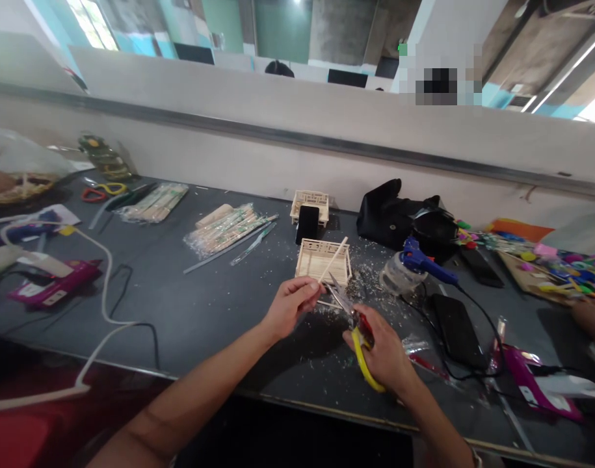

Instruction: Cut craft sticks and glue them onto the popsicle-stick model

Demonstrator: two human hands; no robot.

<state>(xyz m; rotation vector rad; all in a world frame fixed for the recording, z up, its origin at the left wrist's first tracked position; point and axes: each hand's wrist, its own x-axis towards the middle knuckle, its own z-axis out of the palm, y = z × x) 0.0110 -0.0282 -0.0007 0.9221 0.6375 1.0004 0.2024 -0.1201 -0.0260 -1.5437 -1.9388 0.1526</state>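
A thin pale wooden stick (334, 259) is pinched between the thumb and fingers of my left hand (296, 302), slanting up to the right. My right hand (382, 354) grips a pair of scissors (343, 300) with a yellow and red handle. Their blades look parted and point at the stick's lower end; whether they touch it I cannot tell. Just beyond my hands stands a small model (321, 261) of wooden sticks with a flat floor and railings. Behind it is a second stick model (309, 200), with a black phone (307, 225) leaning on its front.
Wood scraps litter the dark table (199, 312). To the right, a blue glue gun (426, 261) rests on a clear plastic tub (397, 276), near a phone (456, 328) and cables. Packs of sticks (224, 231) lie left. A black bag (399, 218) sits against the partition; another person's hand (590, 318) shows far right.
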